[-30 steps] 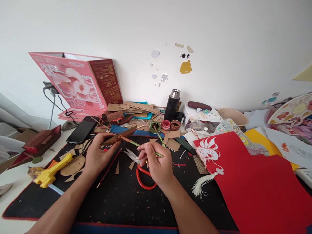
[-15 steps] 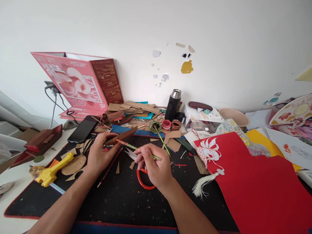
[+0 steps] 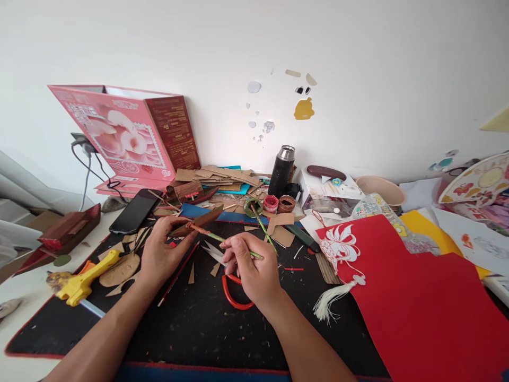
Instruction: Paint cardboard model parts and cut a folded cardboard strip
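Observation:
My left hand [image 3: 161, 252] grips a brown-painted cardboard piece [image 3: 207, 216] between thumb and fingers, tilted above the black mat [image 3: 178, 334]. In my right hand [image 3: 256, 268] is a paintbrush [image 3: 214, 236] with a green handle, its brown-stained end at the cardboard's lower edge. Below that hand lie scissors with red handles [image 3: 237, 305], partly hidden by the fingers. A thin red brush [image 3: 175, 278] rests on the mat beside my left wrist. Beyond the hands stand a brown paint jar [image 3: 287, 204], a red paint jar [image 3: 271, 204] and a green paint jar [image 3: 249, 208] with a brush in it.
Cardboard scraps [image 3: 218, 174] pile up along the wall near a black flask [image 3: 281, 172]. At left are a phone [image 3: 135, 211], a red model boat [image 3: 66, 233] and a yellow tool [image 3: 85, 278]. Red paper [image 3: 429, 307] with a white tassel covers the right side.
Both hands keep nearly the same position, with the brush end still at the cardboard. The whole view has shifted very slightly.

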`<state>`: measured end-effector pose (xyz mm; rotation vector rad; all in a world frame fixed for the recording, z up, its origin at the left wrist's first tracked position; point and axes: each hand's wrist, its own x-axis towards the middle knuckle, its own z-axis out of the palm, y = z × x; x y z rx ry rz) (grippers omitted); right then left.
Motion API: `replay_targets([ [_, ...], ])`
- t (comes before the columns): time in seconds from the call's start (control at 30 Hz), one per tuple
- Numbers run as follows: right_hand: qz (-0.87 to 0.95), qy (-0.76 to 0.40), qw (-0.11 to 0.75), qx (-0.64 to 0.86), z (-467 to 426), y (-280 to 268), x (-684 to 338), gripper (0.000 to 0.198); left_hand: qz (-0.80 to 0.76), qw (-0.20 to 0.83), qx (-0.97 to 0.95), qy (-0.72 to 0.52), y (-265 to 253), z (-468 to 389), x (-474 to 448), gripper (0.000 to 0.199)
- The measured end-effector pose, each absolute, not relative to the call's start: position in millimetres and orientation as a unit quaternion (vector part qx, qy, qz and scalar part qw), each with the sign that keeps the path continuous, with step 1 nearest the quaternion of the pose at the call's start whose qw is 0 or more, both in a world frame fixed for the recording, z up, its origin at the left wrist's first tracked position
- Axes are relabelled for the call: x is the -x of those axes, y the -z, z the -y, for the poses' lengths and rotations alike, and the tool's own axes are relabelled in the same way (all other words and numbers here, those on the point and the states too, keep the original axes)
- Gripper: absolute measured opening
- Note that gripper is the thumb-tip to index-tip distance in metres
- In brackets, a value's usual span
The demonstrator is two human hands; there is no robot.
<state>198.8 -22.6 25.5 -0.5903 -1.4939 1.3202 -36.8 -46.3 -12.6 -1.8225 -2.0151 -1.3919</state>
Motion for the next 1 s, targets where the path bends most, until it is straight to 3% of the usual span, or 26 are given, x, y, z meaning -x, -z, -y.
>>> replay_targets([
  [0.73, 0.588, -0.521, 0.529, 0.32, 14.5, -26.2, -202.2, 0.048, 0.677, 0.024, 0.572, 0.462, 10.5, 49.8, 36.7, 0.027],
  [1.0, 0.619, -0.532, 0.512, 0.266, 20.2, -27.9, -200.8, 0.045, 0.677, 0.023, 0.568, 0.468, 10.0, 48.6, 34.7, 0.027],
])
